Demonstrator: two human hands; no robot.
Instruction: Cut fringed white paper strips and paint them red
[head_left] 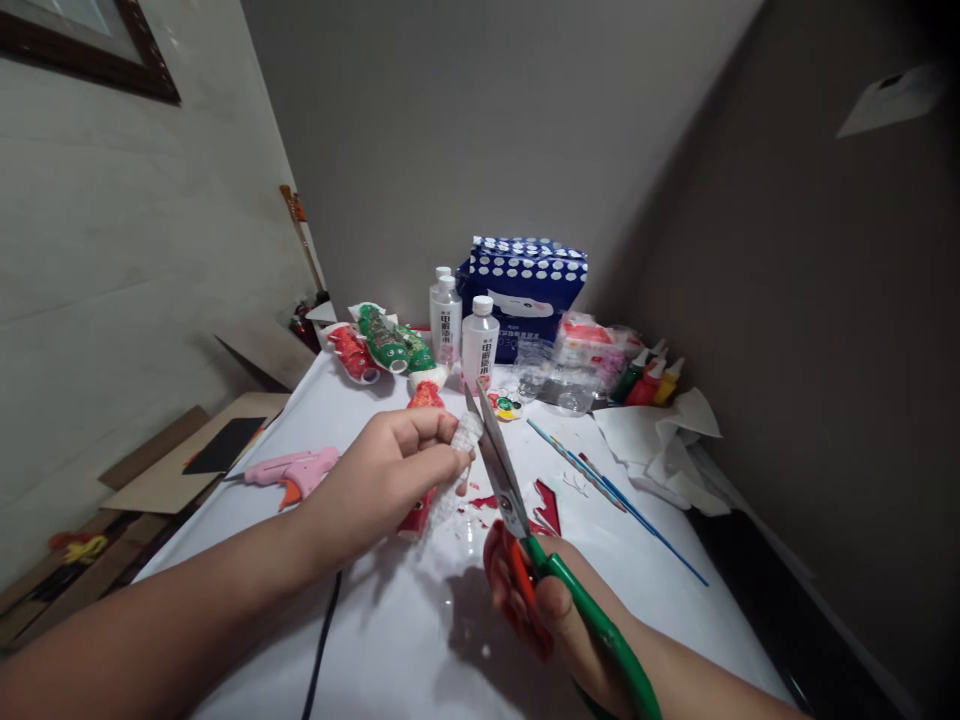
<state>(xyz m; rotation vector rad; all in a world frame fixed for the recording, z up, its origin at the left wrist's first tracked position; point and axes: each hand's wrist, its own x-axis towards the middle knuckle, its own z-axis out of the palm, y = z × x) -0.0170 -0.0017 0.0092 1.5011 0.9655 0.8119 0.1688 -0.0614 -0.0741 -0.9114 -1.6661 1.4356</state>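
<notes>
Pink glue gun [292, 470] lies near the table's [405, 640] left edge. Left hand [390, 475], fingers closed, pinches a small clear-white scrap [466, 432] over a red painted piece [417, 512] at table centre. Right hand [536, 600] grips green-handled scissors [502, 480], blades touching the scrap. Cutting looks underway; red offcuts [544, 505] lie beside it. Finished painted bottle fish [382, 345] sit at the far edge, brushes [600, 485] to the right.

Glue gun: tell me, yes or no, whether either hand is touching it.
No: the pink glue gun lies alone on the table, while the left hand pinches a clear plastic piece and the right hand holds scissors.
</notes>
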